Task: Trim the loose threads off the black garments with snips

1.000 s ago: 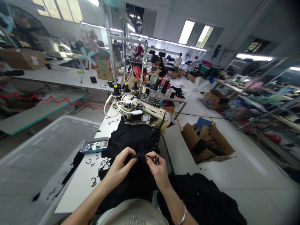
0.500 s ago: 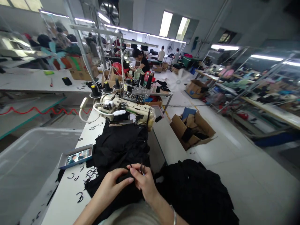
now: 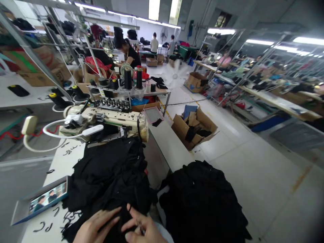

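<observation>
Black fabric (image 3: 108,175) lies bunched on the white sewing table, running from the sewing machine (image 3: 108,119) down to my hands. At the lower edge of the view, my left hand (image 3: 95,227) is closed on a fold of this cloth. My right hand (image 3: 145,227) is beside it, its index finger extended over the cloth. Tucked in that hand are small metal thread snips (image 3: 139,229), mostly hidden by the fingers. Several dark thread and fabric scraps (image 3: 68,219) lie to the left of my left hand.
A phone (image 3: 48,197) in a box lid is on the table's left side. To the right sits a large black garment pile (image 3: 202,202). Beyond are an open carton (image 3: 193,128) of scraps, thread cones (image 3: 128,79) and a spinning fan (image 3: 175,75). Other people work farther back.
My view has swung to the right and both hands now appear lower in it. They have parted slightly over the black fabric. The snips' blades, visible earlier, are now mostly hidden.
</observation>
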Available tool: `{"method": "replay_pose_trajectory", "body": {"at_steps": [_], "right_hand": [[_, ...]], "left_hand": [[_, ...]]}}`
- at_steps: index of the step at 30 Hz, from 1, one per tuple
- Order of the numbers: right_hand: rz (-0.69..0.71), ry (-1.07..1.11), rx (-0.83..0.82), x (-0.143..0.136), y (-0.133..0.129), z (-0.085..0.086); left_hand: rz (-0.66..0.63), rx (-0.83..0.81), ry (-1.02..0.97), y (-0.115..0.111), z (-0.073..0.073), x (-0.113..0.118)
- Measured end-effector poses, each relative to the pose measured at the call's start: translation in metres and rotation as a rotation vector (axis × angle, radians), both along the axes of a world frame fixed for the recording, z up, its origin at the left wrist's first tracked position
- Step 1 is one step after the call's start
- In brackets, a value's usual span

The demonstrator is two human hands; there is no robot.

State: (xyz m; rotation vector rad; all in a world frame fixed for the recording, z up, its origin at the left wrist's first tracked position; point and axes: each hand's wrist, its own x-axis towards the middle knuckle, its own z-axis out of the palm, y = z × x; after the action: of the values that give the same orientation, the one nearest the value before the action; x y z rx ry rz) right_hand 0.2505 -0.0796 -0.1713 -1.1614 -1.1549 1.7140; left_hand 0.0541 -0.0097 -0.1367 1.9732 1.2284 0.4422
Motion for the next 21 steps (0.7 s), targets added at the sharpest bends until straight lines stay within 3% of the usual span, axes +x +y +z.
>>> {"method": "replay_pose_trajectory", "body": {"at_steps": [6, 9, 15, 21], "right_hand": [[-0.231, -0.044, 0.148, 0.020, 0.035, 0.048], [-0.249, -0.054, 0.276, 0.018, 0.050, 0.061], [-0.185, -0.140, 0.457, 0.009, 0.065, 0.085], [-0.142, -0.189, 0.531, -0.004, 0.066, 0.104]], "left_hand": [[0.079, 0.076, -0.112, 0.029, 0.039, 0.039], [0.139, 0.045, -0.079, 0.036, 0.055, 0.046], [0.198, -0.039, -0.152, 0.038, 0.083, 0.036], [0.107, 0.048, -0.312, 0.026, 0.101, 0.018]]}}
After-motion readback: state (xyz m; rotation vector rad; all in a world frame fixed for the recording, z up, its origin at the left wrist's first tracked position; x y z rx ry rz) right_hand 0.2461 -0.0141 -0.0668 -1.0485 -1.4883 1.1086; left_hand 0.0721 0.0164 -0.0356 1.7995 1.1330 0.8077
